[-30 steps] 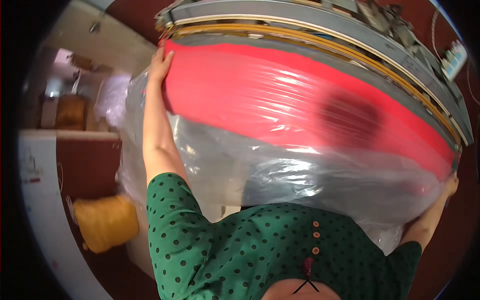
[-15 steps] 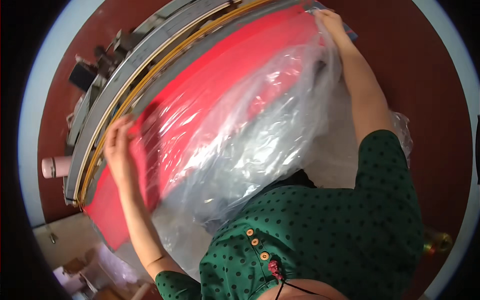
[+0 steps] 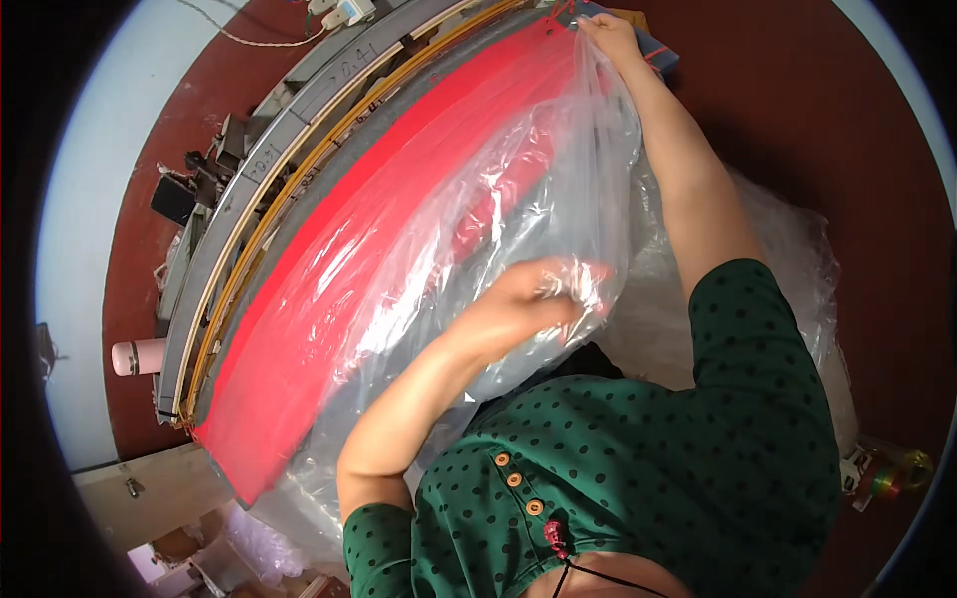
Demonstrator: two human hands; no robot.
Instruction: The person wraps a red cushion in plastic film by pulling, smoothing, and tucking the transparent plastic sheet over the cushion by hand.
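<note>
A long red sheet (image 3: 299, 289), perhaps cloth, lies along the table, partly covered by clear plastic film (image 3: 558, 214). My left hand (image 3: 523, 304) is in front of my body with fingers curled into the film, which bunches and shines around the fingertips. At the far right end of the red sheet, my right hand (image 3: 610, 38) pinches the film's gathered edge near its corner. From there the film hangs in folds down toward my left hand. A dark blue-grey piece (image 3: 658, 55) shows beside my right wrist.
A grey rail (image 3: 224, 214) and a yellow strip (image 3: 261, 197) run along the table's far side. Beyond them stand a pink bottle (image 3: 138, 357) and dark metal parts (image 3: 204, 177). More clear film (image 3: 788, 229) spreads by my right arm, near a roll of shiny tape (image 3: 887, 476).
My left hand has moved right from the red sheet's far edge to the film before my body. My right hand has shifted slightly left, still pinching the film. The view has shifted a little.
</note>
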